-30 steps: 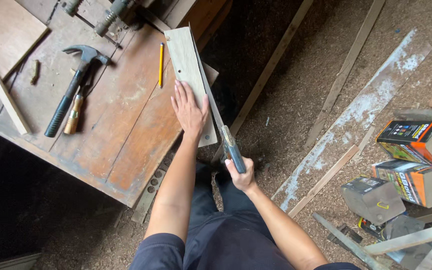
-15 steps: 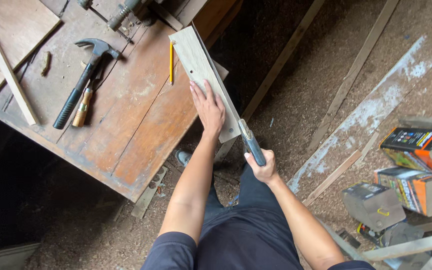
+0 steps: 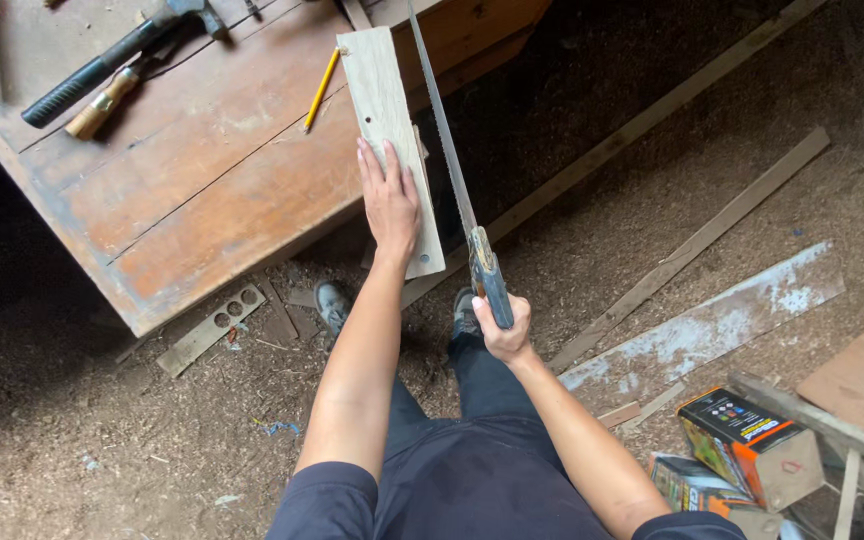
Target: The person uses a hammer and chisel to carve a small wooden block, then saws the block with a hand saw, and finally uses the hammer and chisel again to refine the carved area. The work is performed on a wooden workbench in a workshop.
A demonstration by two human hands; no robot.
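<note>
The left hand (image 3: 390, 200) lies open and flat, arm stretched out, pressing the pale board (image 3: 384, 110) onto the tabletop (image 3: 202, 190) edge. The right hand (image 3: 502, 325) is closed around the handsaw (image 3: 452, 170) handle, blade running alongside the board's right edge.

light: soft daylight, even | shadows: deep at left edge, under bench | focus: sharp | glare: none

Worn wooden table (image 3: 202, 190), hammer (image 3: 112, 60), pencil (image 3: 320, 90), board (image 3: 392, 150) (overhanging)
</note>
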